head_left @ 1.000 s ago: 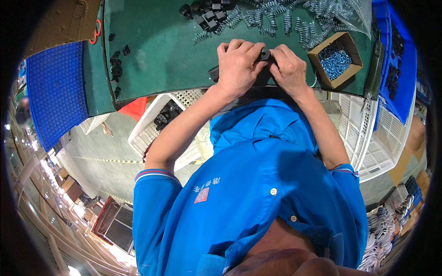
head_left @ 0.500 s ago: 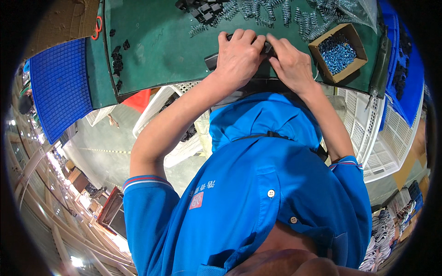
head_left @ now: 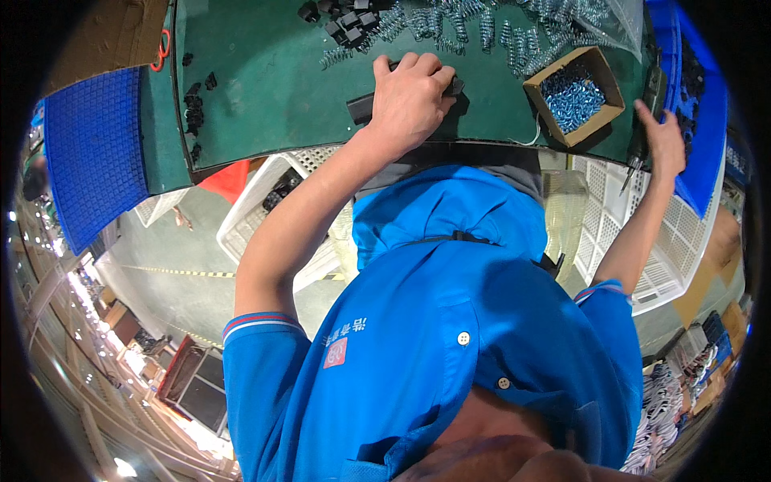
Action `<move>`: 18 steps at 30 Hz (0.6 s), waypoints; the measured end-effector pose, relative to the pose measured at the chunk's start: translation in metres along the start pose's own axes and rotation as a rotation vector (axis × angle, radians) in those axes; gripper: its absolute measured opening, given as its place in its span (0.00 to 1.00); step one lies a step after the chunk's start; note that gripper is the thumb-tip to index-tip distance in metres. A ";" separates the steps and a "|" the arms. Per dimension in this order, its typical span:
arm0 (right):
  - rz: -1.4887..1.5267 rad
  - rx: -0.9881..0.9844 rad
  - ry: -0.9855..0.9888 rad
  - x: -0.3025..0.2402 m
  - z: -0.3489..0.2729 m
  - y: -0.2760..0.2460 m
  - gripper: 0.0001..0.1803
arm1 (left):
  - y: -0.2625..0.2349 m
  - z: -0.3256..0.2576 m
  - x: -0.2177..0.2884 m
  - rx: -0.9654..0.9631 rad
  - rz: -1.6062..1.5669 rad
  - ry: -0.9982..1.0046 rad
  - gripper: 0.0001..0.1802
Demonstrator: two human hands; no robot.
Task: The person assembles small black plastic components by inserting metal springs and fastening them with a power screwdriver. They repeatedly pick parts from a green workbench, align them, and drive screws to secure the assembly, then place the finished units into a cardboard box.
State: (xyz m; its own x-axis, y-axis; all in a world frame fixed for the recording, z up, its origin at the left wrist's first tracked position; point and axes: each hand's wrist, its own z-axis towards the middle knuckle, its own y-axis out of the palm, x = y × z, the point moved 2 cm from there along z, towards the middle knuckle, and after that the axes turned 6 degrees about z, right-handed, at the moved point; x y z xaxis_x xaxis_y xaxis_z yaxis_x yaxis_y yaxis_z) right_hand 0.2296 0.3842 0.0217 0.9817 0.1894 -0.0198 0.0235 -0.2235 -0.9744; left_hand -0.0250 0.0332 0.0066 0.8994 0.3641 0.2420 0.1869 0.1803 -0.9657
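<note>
My left hand [head_left: 411,100] is closed over a black plastic part [head_left: 361,109] on the green work table, near its front edge. One end of that part sticks out to the left of my hand, and the rest is mostly covered by my fingers. At the table's right edge my right hand [head_left: 665,145] is open, thumb and fingers apart, beside a dark electric screwdriver [head_left: 654,100] whose thin bit points down toward me. Between my hands stands a small cardboard box [head_left: 601,127] filled with bluish metal screws [head_left: 574,103].
Springs [head_left: 522,48] and black plastic blocks [head_left: 351,30] lie at the table's far side. Small black pieces [head_left: 193,111] and orange scissors [head_left: 163,48] are at left, beside a blue tray [head_left: 96,153]. A blue bin [head_left: 711,161] and white crates [head_left: 642,257] stand at right.
My right hand has left the black part and moved right to beside the screwdriver, its fingers spreading. My left hand stays on the part. The whole view has shifted slightly.
</note>
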 end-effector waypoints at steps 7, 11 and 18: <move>0.598 0.065 -0.166 0.043 0.020 0.035 0.30 | 0.005 0.001 0.002 -0.041 0.026 -0.003 0.20; 1.636 -0.079 -0.293 -0.010 -0.055 -0.013 0.21 | 0.007 -0.003 0.002 -0.051 0.021 -0.033 0.19; 2.134 -0.175 -0.853 -0.145 -0.135 -0.043 0.20 | 0.008 -0.001 0.001 -0.041 0.017 -0.024 0.19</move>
State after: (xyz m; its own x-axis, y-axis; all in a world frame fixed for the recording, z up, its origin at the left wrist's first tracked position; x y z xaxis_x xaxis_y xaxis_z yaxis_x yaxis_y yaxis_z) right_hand 0.1113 0.2372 0.0970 -0.6605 -0.1388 -0.7379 -0.5206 -0.6236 0.5832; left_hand -0.0219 0.0343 -0.0011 0.8928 0.3888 0.2273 0.1883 0.1364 -0.9726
